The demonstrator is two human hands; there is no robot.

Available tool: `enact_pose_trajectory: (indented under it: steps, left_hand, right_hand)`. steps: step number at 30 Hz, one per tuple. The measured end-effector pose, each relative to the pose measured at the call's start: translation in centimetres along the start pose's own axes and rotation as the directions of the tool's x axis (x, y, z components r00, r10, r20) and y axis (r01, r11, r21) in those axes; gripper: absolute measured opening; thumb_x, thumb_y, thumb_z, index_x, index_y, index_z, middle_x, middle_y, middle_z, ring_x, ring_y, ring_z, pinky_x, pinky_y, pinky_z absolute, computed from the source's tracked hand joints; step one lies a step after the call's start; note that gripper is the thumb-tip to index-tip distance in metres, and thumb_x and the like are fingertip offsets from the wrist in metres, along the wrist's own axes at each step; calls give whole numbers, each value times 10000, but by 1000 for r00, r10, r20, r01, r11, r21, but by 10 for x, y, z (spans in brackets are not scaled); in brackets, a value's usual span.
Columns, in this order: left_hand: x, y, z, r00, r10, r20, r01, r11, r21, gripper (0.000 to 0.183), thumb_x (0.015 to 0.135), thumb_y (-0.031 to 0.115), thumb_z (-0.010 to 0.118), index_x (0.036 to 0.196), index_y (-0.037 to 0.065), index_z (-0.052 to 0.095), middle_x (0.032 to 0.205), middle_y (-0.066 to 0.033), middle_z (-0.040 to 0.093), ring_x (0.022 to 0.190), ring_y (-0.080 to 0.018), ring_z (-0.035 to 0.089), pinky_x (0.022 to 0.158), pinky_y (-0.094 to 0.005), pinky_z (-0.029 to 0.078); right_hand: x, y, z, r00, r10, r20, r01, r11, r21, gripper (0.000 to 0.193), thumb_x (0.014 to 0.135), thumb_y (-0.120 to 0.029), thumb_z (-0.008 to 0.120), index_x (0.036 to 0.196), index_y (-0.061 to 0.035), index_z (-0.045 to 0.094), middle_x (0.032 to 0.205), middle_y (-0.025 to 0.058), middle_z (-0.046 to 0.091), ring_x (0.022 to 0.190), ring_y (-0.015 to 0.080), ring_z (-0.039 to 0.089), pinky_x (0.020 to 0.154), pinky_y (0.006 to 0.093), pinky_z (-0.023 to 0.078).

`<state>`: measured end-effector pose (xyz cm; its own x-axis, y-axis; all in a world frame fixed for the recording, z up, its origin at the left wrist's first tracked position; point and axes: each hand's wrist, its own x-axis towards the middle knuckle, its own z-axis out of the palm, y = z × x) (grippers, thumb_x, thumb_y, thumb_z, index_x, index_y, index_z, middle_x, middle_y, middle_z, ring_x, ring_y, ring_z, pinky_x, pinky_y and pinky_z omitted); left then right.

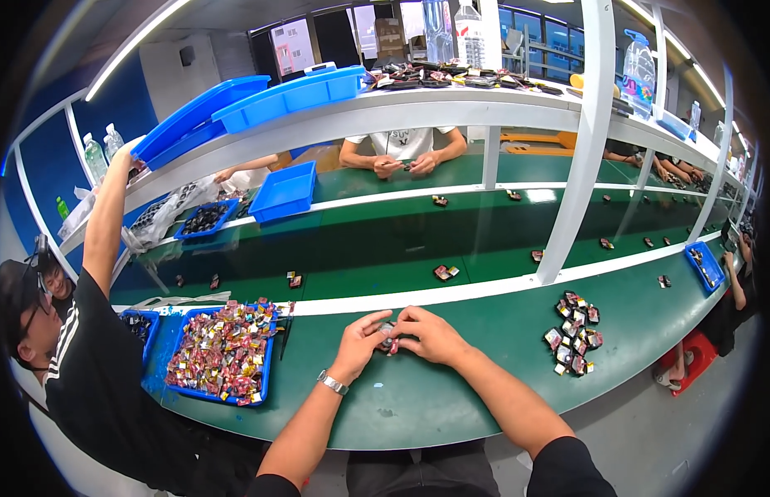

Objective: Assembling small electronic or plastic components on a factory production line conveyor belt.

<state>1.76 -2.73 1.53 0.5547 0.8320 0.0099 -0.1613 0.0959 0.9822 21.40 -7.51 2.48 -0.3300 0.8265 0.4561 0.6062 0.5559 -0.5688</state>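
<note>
Bench: our green worktop [451,398] curves along its near edge just in front of us, with bare surface open on both sides of our hands and toward the white strip [484,288] that borders the conveyor belt [360,248] beyond.

Left side: a blue tray [265,377] heaped with small bright wrapped pieces sits near our left forearm, its right wall well apart from the wrist. A co-worker in a black shirt [95,373] stands just beside that tray, one arm raised to the upper shelf [451,112].

Right side: a loose cluster of packets [574,333] lies near our right forearm, apart from it, with open green between.

Hands: our left hand [360,340] and right hand [426,331] meet at the bench centre, fingers closed together around one small item [387,337]. A watch [332,383] sits on the left wrist.

Item held: small, dark grey with a spot of red at its lower edge; mostly covered by the fingers, so we cannot tell its shape. It sits low over the worktop; whether it touches, we cannot tell.

Opposite: a person in a white shirt [399,142] works across the belt; a white post [580,166] rises to the right.
</note>
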Motion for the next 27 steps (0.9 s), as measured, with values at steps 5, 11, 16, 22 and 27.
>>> enact_pose_trajectory:
  steps: [5,11,16,22,27]
  left_hand:
    - [0,3,-1,993,-108,49,114,985,-131,330,929,-2,556,1258,-1,531,1070,-91,658,887,-128,637,746,-255,535]
    - [1,-4,-8,995,-84,47,90,989,-121,357,905,-38,556,1251,26,498,1080,-96,649,914,-134,638,774,-267,527]
    - [-1,4,-7,992,-34,119,35,999,-7,344,908,-27,571,1238,34,499,1106,-99,643,959,-144,646,795,-279,540]
    - [-1,-1,-10,978,-118,171,129,990,-54,268,932,7,561,1201,9,552,1152,-114,628,1018,-196,651,829,-334,583]
    - [-1,-4,-9,979,-114,170,127,990,-66,201,970,77,551,1144,-12,595,1138,-112,624,1023,-198,643,863,-343,585]
  right_hand:
    - [1,-2,-4,999,-38,-3,38,999,11,223,767,-95,761,979,-137,704,1076,46,552,1068,247,544,887,361,498]
    - [1,-11,0,1000,-13,-23,15,995,99,145,816,-144,726,957,-115,714,1145,70,555,1145,253,523,947,369,472]
    - [-1,-4,-1,999,33,34,-36,995,96,132,858,-150,675,974,-102,715,1203,89,551,1207,266,493,1006,388,436]
    - [-1,-5,-10,984,117,137,-127,990,68,142,870,-153,655,988,-88,701,1286,80,539,1247,273,470,1025,389,424]
    - [-1,-5,-13,975,148,165,-152,988,12,179,888,-170,636,1036,-87,695,1314,76,519,1265,269,453,1039,387,418]
